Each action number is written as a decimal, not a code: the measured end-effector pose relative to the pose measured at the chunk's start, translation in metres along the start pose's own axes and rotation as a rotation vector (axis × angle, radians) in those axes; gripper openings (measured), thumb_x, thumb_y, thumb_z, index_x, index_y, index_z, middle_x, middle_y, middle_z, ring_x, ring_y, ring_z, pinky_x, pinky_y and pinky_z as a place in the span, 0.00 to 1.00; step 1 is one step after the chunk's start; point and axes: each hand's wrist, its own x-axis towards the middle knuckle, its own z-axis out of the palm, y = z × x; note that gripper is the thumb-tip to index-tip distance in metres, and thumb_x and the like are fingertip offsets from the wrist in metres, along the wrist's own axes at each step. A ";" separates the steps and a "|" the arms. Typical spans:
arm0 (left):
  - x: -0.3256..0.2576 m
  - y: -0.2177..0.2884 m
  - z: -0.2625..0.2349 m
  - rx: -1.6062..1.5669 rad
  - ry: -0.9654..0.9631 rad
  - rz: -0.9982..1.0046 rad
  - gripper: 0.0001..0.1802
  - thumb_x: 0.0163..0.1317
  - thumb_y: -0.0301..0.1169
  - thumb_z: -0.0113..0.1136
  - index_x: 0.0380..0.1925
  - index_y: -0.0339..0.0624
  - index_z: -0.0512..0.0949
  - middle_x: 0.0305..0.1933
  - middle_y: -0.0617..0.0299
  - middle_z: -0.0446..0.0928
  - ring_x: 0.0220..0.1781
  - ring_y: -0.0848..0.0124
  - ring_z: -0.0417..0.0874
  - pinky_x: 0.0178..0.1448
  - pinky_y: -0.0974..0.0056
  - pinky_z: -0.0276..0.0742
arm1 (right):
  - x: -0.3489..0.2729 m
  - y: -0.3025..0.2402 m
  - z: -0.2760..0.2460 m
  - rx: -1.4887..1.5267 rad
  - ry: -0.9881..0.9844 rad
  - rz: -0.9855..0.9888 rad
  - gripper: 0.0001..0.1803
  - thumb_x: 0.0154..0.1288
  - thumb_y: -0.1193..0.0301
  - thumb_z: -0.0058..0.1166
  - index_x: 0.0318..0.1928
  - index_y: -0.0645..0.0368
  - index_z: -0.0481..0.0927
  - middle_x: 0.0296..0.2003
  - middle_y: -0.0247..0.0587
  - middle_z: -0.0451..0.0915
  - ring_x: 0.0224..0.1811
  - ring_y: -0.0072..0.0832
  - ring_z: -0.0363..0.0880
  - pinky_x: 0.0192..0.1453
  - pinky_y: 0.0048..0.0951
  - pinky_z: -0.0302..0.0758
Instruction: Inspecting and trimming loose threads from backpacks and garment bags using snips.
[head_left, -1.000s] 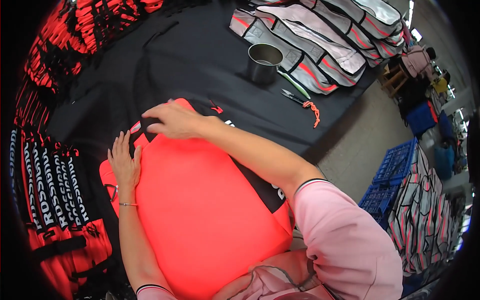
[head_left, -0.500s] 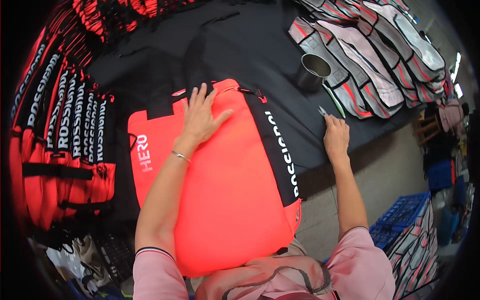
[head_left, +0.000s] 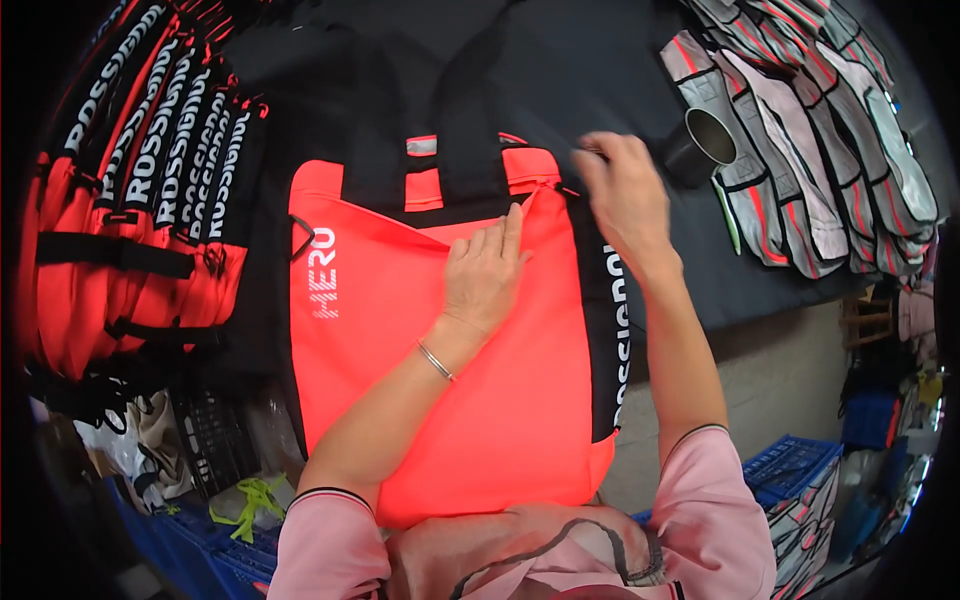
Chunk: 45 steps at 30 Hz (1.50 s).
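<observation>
A bright red-orange backpack (head_left: 450,400) with black side panels and white lettering lies flat in front of me. My left hand (head_left: 485,280) rests on its front near the top edge, fingers stretched out and the index pointing to the upper right corner. Around that hand the front panel's upper edge sags in diagonal folds. Two black shoulder straps (head_left: 465,90) stretch away beyond the bag's top. Just past its upper right corner is my right hand (head_left: 628,190), raised and bent at the wrist. Motion smears its fingers, so whatever they may hold cannot be made out.
Red and black bag pieces (head_left: 140,270) are stacked at the left. A dark metal cup (head_left: 706,140) stands on the black-covered table (head_left: 600,70), beside a slim green-edged tool (head_left: 728,215) and piled grey padded straps (head_left: 800,160). Blue crates (head_left: 790,465) stand low at the right.
My right hand has moved left from the table's right side to the bag's corner; the snips it held no longer show clearly. My left hand has come nearer, and the panel edge now sags.
</observation>
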 end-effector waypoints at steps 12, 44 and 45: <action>0.027 -0.035 0.001 -0.633 0.049 -0.369 0.12 0.60 0.30 0.64 0.45 0.44 0.83 0.30 0.60 0.79 0.28 0.62 0.82 0.30 0.60 0.76 | 0.005 0.012 0.065 0.214 -0.258 0.197 0.28 0.56 0.59 0.66 0.54 0.59 0.78 0.48 0.46 0.78 0.53 0.40 0.78 0.59 0.37 0.74; 0.041 -0.034 0.020 -0.496 -0.012 -0.097 0.03 0.61 0.27 0.63 0.33 0.41 0.81 0.34 0.60 0.77 0.29 0.61 0.81 0.30 0.61 0.77 | -0.001 0.018 0.068 0.271 -0.188 0.177 0.26 0.57 0.60 0.64 0.53 0.61 0.77 0.47 0.46 0.78 0.50 0.40 0.80 0.56 0.37 0.75; 0.042 -0.034 0.020 -0.478 -0.021 -0.129 0.03 0.61 0.27 0.62 0.33 0.41 0.79 0.33 0.59 0.76 0.29 0.60 0.81 0.31 0.59 0.77 | -0.001 0.017 0.067 0.272 -0.188 0.176 0.26 0.57 0.60 0.64 0.53 0.61 0.77 0.47 0.46 0.78 0.50 0.40 0.80 0.56 0.37 0.75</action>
